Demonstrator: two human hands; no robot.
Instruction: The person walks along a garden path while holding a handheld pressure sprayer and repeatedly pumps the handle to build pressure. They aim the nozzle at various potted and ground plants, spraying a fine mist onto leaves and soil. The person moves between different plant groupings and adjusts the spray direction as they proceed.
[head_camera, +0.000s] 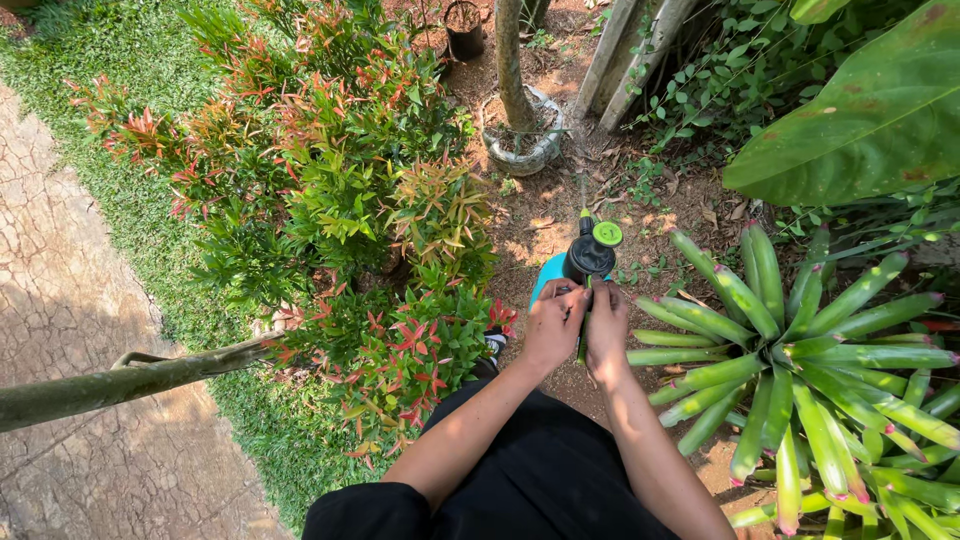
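A hand sprayer (588, 256) with a black pump head, a green cap and a blue bottle sits in front of me, its nozzle pointing away over bare soil. My left hand (552, 326) grips its near left side, fingers curled on the handle. Against the near right side my right hand (606, 330) is closed around the trigger part. Both forearms reach forward over my black clothing (540, 480).
A shrub with red and green leaves (340, 200) stands to the left. A spiky green bromeliad (810, 370) spreads at right. A tree trunk in a ringed pot (520, 120) stands ahead. A bent stem (130, 378) crosses at left over cracked paving (60, 300) and grass.
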